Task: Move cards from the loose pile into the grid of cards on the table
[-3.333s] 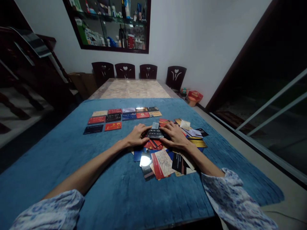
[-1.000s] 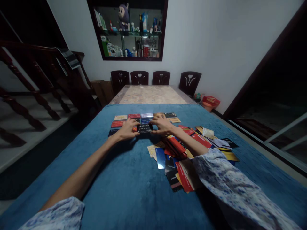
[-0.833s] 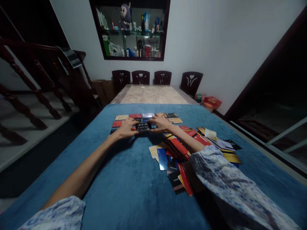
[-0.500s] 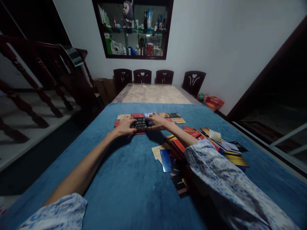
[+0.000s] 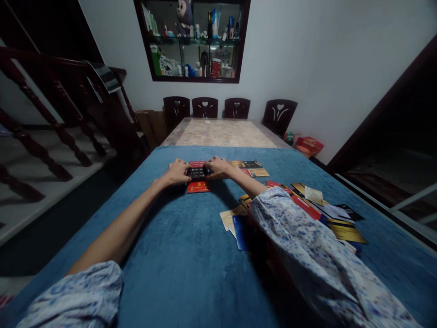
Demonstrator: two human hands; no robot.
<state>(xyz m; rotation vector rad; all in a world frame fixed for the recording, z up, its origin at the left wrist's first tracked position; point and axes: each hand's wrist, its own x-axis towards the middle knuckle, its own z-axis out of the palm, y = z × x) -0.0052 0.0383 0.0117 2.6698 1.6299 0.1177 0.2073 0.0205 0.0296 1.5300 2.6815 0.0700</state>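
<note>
1. Blue plush cloth (image 5: 191,255) covers the near part of the desk (image 5: 221,133). It looks soft enough that flat cards stay where they lie.
2. Toward the cloth's far edge, the left hand (image 5: 176,172) and right hand (image 5: 218,166) meet at a dark card (image 5: 197,172). Each grip is pressed together on one short end, pinching it. That hold seems to keep the card level and square to the red card (image 5: 198,187) just nearer the person.
3. Laid-out cards (image 5: 258,172) lie flat and side by side just right of the right hand.
4. A loose pile (image 5: 327,212) sprawls toward the desk's right edge, its cards overlapping.
5. The right sleeve (image 5: 307,246) hides the pile's near part, and the hands cover whatever lies under them. I cannot tell whether the dark card touches the cloth. The print is too dim to read.
</note>
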